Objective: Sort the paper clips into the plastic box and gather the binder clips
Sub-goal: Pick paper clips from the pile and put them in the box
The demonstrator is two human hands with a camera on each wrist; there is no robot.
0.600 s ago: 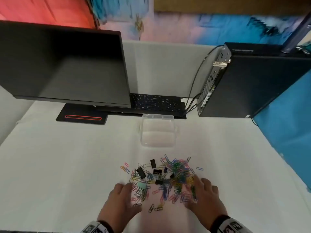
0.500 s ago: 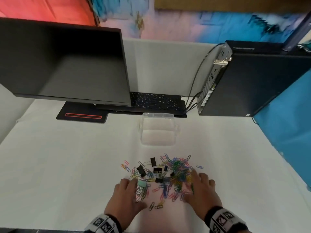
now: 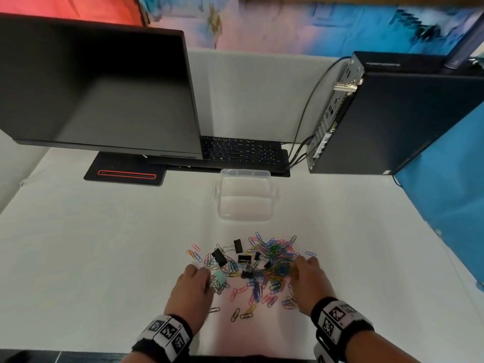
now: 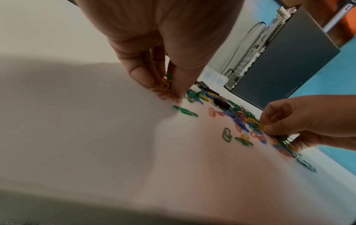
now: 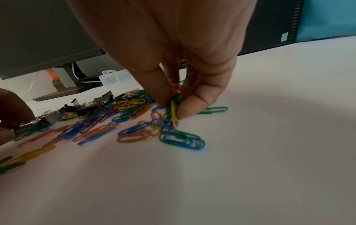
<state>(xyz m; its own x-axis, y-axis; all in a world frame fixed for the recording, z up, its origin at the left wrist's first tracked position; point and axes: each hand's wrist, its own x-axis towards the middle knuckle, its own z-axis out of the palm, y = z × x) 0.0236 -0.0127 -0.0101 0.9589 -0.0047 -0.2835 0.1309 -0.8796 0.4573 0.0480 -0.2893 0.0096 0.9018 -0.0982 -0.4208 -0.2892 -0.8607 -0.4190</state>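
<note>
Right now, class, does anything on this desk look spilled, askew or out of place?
Yes: coloured paper clips lie strewn loose over the white table, black binder clips mixed among them, while the plastic box beyond stands empty. The left hand and right hand each pinch a few paper clips. Nothing looks damaged.

A dark monitor [image 3: 97, 85], black keyboard [image 3: 242, 153] and computer tower [image 3: 392, 121] stand on the white table [image 3: 78, 244].

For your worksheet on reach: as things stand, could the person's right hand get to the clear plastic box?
Probably yes. The plastic box stands open just beyond the clip pile, with bare table between. The right hand is already pinching paper clips, so it would arrive loaded.
</note>
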